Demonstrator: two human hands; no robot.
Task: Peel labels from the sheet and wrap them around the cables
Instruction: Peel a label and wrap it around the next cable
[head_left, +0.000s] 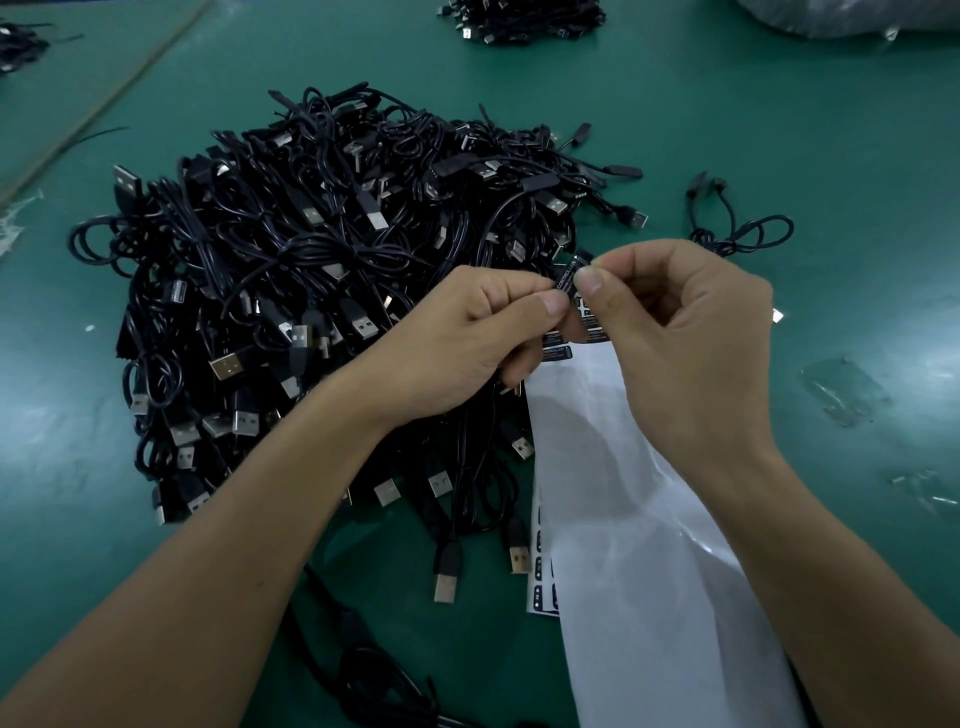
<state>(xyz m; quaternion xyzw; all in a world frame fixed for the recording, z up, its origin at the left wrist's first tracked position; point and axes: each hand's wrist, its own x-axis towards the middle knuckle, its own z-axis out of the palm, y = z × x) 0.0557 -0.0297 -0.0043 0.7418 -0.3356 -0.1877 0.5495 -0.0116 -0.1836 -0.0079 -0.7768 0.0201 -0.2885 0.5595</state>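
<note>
Over on the left, the cable heap (311, 291) sprawls across the green desk (62, 395): black USB leads, thin and floppy, tangled loop over loop with silver plugs poking out everywhere. Any one of them looks likely to drag its neighbours along, so the stiff plug end is the place to take hold.

Moving in, the left hand (467, 322) is up over the heap, thumb and forefinger pinching one edge of a black label (569, 280). Its lower fingers curl down by the top of the sheet (623, 493); whether they grip it I cannot tell. White print on the label reads "CONTROLLER", and the smaller lines beneath are too fine to read.

The right hand (685, 332) pinches the opposite edge, so the label sits stretched between both hands, just above the sheet. It is a featherweight, sticky thing, apt to curl onto itself, so it is best held by the very corners.

The glossy white sheet trails down toward the wearer, a few black labels left at its top. A second sheet (537, 587) peeks out beneath.

Far right, a lone cable (737, 234) lies apart.
</note>
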